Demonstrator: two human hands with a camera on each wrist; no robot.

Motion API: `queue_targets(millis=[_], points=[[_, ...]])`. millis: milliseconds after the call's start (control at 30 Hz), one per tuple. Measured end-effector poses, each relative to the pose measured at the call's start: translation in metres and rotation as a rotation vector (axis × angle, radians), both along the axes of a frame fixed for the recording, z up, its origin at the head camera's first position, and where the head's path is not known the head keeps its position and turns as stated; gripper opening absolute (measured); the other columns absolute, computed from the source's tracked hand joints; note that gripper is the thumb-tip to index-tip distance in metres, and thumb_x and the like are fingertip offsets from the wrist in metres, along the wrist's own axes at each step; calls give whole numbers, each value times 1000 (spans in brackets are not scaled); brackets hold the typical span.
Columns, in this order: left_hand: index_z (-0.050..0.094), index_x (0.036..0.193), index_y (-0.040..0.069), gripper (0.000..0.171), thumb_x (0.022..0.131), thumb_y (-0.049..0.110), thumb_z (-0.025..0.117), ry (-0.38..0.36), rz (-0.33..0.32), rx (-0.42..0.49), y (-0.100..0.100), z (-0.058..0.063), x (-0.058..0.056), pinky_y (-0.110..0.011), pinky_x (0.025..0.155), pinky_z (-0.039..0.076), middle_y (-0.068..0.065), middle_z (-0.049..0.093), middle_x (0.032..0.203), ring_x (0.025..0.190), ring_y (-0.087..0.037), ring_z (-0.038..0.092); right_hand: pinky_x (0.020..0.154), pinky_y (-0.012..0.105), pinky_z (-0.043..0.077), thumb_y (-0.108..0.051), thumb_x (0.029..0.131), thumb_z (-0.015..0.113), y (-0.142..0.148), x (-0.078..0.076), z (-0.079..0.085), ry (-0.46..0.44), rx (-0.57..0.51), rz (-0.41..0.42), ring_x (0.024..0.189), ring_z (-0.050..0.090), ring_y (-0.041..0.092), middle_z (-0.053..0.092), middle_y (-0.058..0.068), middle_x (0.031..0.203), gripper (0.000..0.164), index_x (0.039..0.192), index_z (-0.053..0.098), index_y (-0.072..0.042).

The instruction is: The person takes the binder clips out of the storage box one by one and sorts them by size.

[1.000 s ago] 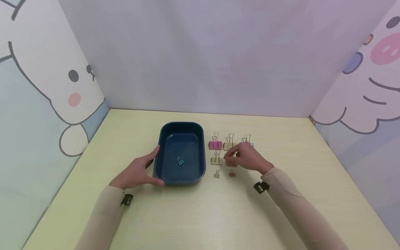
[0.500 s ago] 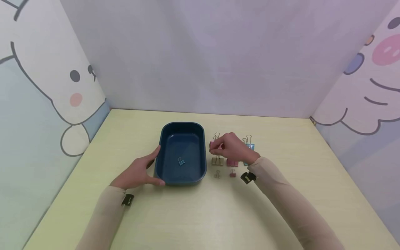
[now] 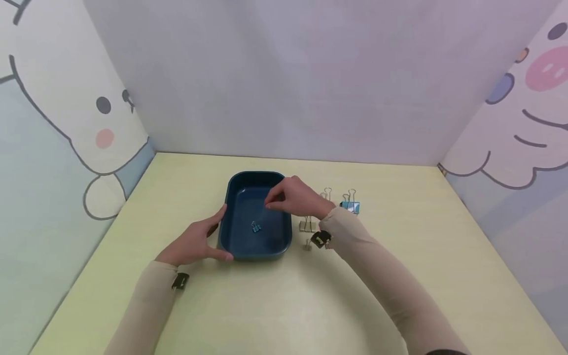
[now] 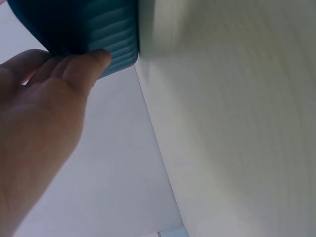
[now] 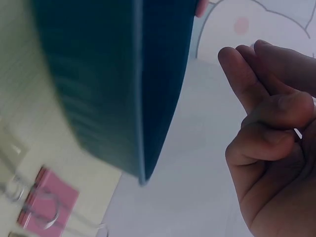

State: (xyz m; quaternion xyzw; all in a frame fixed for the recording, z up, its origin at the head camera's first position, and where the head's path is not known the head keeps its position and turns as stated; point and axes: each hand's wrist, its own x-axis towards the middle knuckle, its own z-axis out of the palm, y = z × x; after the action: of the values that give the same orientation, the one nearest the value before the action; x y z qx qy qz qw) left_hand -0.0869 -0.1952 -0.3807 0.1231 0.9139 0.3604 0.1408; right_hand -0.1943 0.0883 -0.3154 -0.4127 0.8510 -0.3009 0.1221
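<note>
A dark blue rectangular tray [image 3: 287, 236] stands on the table, with a small blue binder clip [image 3: 256, 227] on its floor. Against the tray's left side rests my left hand [image 3: 195, 244], thumb and fingers spread at the near-left corner. In the left wrist view its fingertips touch the tray's ribbed outer wall [image 4: 116, 37]. My right hand [image 3: 296, 197] hovers over the tray's right rim, thumb and fingertips drawn together. I cannot tell whether anything is between those fingertips. A pink binder clip [image 5: 52, 202] lies beyond the tray in the right wrist view.
Right of the tray are a blue binder clip [image 3: 350, 206], a yellow binder clip [image 3: 307, 226] and a small yellow one [image 3: 307, 245]. Others are partly hidden behind my right hand and sleeve. A pale wall [image 3: 284, 84] rises along the table's back edge.
My right hand has moved left from over the binder clips to above the tray's right side. My left hand, the tray and the small blue clip inside have stayed in place.
</note>
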Motion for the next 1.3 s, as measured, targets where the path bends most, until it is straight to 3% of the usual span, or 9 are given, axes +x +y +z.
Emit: queue_targets(millis=[200, 600, 867, 1100, 1300], points=[[7, 163, 16, 127, 71, 52, 87, -1, -2, -12, 1, 0, 1, -57, 118, 37, -18, 18, 168, 150, -42, 32, 75, 19, 58, -18, 94, 72, -30, -9, 1, 0, -8, 51, 81, 70, 4, 79, -2, 94, 11, 98, 81, -15], [7, 163, 18, 125, 72, 51, 87, 30, -13, -17, -1, 2, 1, -59, 116, 39, -16, 19, 168, 151, -41, 32, 80, 19, 58, -16, 94, 71, -73, -20, -13, -59, 92, 78, 85, 70, 8, 79, 1, 98, 14, 102, 81, -11], [9, 163, 18, 125, 72, 53, 87, 30, -11, -5, 0, 2, 3, -59, 116, 39, -16, 21, 168, 150, -41, 33, 76, 17, 56, -15, 93, 73, -83, -24, -23, -105, 246, 65, 85, 66, 6, 76, -3, 100, 9, 96, 81, -17], [9, 163, 17, 125, 72, 51, 87, 24, -14, 18, 0, 2, 3, -56, 116, 40, -16, 19, 168, 151, -40, 31, 61, 21, 55, -13, 93, 72, -86, -26, -24, -165, 369, 34, 77, 64, 10, 75, -3, 100, 11, 95, 81, -19], [8, 163, 16, 126, 72, 49, 88, 19, -12, 26, 0, 1, 3, -56, 116, 40, -17, 19, 168, 151, -41, 30, 70, 25, 54, -14, 92, 73, -87, -25, -26, -197, 471, -2, 85, 63, 15, 71, -3, 102, 10, 93, 80, -22]])
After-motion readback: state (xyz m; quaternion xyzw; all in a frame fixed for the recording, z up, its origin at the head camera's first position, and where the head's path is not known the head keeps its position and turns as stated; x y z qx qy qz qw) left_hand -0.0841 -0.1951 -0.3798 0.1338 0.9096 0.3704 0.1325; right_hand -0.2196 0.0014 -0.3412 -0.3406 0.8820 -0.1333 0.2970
